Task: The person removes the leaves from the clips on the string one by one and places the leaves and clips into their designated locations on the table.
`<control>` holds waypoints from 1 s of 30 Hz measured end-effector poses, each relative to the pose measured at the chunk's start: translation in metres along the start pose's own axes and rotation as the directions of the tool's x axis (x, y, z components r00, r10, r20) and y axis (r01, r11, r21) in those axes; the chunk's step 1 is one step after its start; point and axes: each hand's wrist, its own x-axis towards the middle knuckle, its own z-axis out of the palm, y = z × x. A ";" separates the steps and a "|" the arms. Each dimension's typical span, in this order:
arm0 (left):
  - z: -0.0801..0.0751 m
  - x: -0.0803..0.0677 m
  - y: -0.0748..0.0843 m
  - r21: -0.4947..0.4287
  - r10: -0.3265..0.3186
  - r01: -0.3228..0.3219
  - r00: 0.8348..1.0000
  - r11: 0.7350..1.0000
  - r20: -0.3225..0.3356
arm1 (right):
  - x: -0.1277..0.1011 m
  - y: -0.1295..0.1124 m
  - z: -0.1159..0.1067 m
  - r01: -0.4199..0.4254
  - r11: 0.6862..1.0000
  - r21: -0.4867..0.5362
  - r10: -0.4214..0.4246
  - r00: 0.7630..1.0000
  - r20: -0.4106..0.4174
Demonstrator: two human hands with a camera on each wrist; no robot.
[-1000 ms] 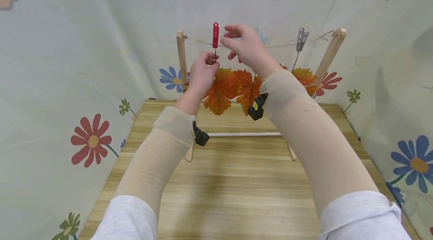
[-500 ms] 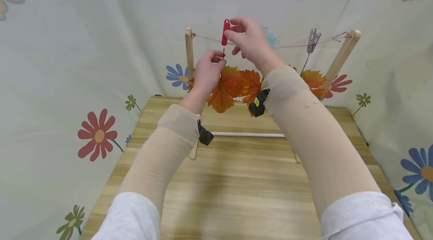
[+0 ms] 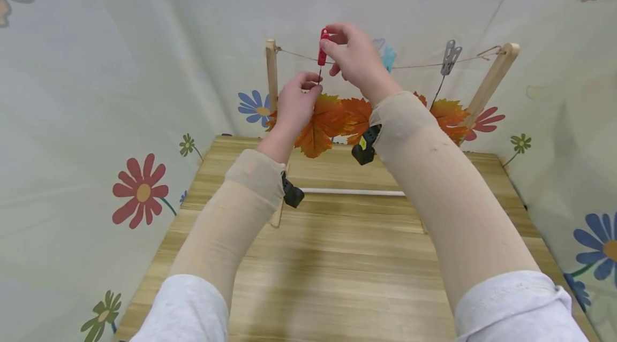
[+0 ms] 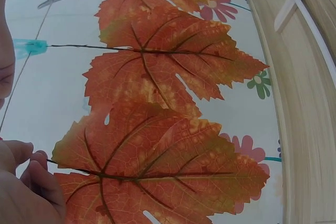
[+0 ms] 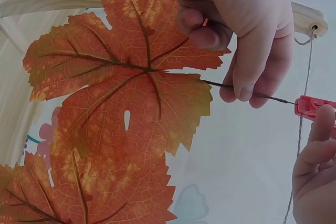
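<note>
White sleeves (image 3: 185, 307) pushed up, tight beige forearm covers (image 3: 231, 213), small black cameras (image 3: 292, 195) strapped under both wrists.

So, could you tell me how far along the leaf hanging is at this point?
Two leaves already hang from the string: one under the blue peg, one under the grey peg. In hand is a third leaf: the left hand pinches its stem while the right hand grips the red peg. Letting go of both remains.

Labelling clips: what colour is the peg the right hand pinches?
Red peg, clearest in the head view.
</note>
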 end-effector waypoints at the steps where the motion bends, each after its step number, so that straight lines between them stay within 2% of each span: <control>1: 0.000 0.000 0.000 -0.001 -0.001 0.001 1.000 1.000 0.000 | 0.000 0.000 0.000 0.003 1.000 -0.003 -0.003 1.000 -0.003; 12: 0.007 0.003 0.005 -0.035 0.023 -0.023 1.000 0.999 0.012 | -0.002 0.000 -0.007 0.042 0.999 0.004 -0.042 0.998 -0.042; 24: 0.007 0.004 0.006 -0.020 0.023 -0.023 1.000 1.000 0.011 | -0.004 0.000 -0.012 0.084 0.996 -0.026 -0.086 0.993 -0.076; 30: 0.007 0.003 0.005 -0.018 0.026 -0.026 1.000 1.000 0.014 | -0.014 -0.008 -0.015 0.127 0.992 -0.024 -0.129 0.985 -0.112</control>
